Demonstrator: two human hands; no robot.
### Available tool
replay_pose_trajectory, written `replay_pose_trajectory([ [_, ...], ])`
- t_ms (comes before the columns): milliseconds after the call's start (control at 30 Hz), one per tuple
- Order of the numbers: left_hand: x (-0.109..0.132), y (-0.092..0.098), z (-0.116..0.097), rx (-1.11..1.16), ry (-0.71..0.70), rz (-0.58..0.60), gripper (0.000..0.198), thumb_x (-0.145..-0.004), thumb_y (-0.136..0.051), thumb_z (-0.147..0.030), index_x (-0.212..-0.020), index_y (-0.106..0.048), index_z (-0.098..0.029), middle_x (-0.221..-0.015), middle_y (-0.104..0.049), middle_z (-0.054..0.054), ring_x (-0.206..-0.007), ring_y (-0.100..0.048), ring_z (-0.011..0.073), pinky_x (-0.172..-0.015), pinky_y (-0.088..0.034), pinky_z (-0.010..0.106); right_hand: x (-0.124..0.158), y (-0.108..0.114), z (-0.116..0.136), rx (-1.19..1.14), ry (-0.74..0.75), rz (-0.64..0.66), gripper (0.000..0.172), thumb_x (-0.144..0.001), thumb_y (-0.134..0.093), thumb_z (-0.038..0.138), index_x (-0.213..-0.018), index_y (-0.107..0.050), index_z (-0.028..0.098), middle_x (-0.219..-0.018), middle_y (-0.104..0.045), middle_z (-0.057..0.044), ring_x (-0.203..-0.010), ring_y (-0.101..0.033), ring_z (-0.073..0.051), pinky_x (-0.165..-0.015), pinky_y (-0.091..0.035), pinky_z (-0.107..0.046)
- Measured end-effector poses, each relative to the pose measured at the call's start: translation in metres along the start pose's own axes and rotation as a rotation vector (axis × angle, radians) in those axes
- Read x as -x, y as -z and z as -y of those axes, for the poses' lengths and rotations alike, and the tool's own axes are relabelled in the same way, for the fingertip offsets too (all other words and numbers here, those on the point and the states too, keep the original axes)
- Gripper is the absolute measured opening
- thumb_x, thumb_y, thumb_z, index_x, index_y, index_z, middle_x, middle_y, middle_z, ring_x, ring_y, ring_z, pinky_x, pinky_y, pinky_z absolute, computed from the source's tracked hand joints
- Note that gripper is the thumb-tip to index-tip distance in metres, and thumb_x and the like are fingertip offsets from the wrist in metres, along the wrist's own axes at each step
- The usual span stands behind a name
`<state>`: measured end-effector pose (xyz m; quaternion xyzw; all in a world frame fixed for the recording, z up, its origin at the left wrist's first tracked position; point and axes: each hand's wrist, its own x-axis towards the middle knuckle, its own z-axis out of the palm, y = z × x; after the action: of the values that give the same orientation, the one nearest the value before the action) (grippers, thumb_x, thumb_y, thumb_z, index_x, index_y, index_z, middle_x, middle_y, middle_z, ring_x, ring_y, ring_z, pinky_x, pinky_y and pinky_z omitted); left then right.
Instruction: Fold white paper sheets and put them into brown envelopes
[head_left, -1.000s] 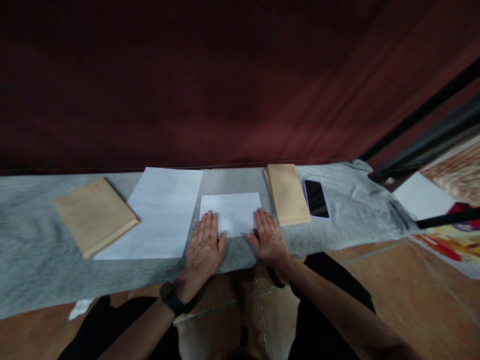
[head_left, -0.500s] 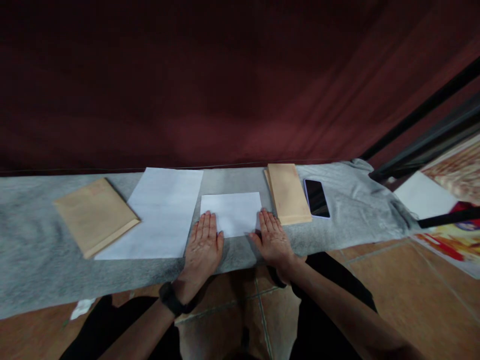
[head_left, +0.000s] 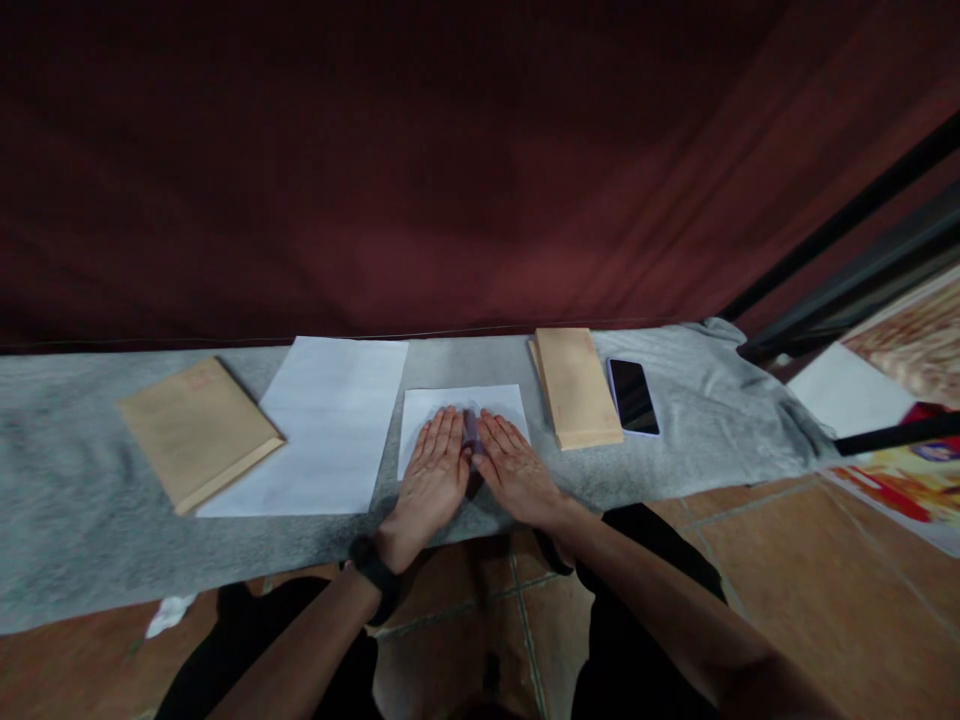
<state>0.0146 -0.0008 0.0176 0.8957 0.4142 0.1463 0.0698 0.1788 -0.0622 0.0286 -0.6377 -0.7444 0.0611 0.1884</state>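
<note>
A folded white sheet of paper (head_left: pixel 502 403) lies on the grey cloth-covered table (head_left: pixel 75 500) in front of me. My left hand (head_left: pixel 431 475) rests flat on its left half, fingers stretched out and together. My right hand (head_left: pixel 514 470) lies flat on its right half, fingers also extended. The two hands sit side by side, index fingers almost touching at the sheet's middle. A black watch is on my left wrist.
A larger white sheet (head_left: pixel 326 425) lies left of the hands, a brown envelope (head_left: pixel 196 430) further left. Right of the folded sheet are a stack of tan envelopes (head_left: pixel 574 385) and a black phone (head_left: pixel 632 396). A dark red curtain hangs behind.
Both hands have slid inward from the folded sheet's near corners to its middle and now lie next to each other on it.
</note>
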Motion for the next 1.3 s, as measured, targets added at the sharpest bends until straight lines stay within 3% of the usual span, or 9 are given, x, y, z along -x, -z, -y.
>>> replay_pose_trajectory([
  [167,-0.011,-0.009,0.004,0.0,0.0,0.016,0.063,-0.096,-0.029,-0.017,-0.157,-0.031,-0.004,-0.164,-0.034,0.019,-0.156,-0.022,0.026,-0.126,-0.025,0.048,-0.019,-0.01,0.001,-0.038,0.028,0.002,0.057,-0.109,-0.025,0.038,-0.159,-0.031,0.012,-0.166,-0.031,-0.009,-0.155,-0.024,-0.019,-0.128,-0.025,-0.043],
  [433,-0.019,-0.009,0.008,-0.075,0.049,0.095,0.059,-0.098,-0.029,-0.017,-0.154,-0.038,-0.001,-0.164,-0.033,0.019,-0.155,-0.023,0.0278,-0.127,-0.021,0.046,-0.028,-0.025,-0.001,0.036,-0.032,0.026,0.055,-0.109,-0.029,0.039,-0.157,-0.038,0.012,-0.164,-0.034,-0.009,-0.154,-0.029,-0.022,-0.127,-0.024,-0.043],
  [800,-0.023,-0.005,0.022,-0.061,0.156,0.046,0.06,-0.101,-0.029,-0.027,-0.154,-0.036,0.0,-0.164,-0.032,0.02,-0.155,-0.025,0.0283,-0.127,-0.021,0.046,-0.03,-0.025,-0.02,0.166,-0.128,-0.04,0.053,-0.108,-0.036,0.043,-0.156,-0.041,0.02,-0.165,-0.033,-0.009,-0.152,-0.032,-0.029,-0.124,-0.026,-0.048],
  [1300,-0.024,-0.004,0.03,-0.03,0.241,0.002,0.063,-0.099,-0.033,-0.029,-0.152,-0.037,0.005,-0.162,-0.03,0.025,-0.154,-0.025,0.0336,-0.126,-0.022,0.051,-0.023,-0.025,-0.033,0.16,-0.227,-0.088,0.067,-0.106,-0.038,0.049,-0.158,-0.034,0.005,-0.163,-0.034,-0.02,-0.152,-0.031,-0.032,-0.123,-0.028,-0.048],
])
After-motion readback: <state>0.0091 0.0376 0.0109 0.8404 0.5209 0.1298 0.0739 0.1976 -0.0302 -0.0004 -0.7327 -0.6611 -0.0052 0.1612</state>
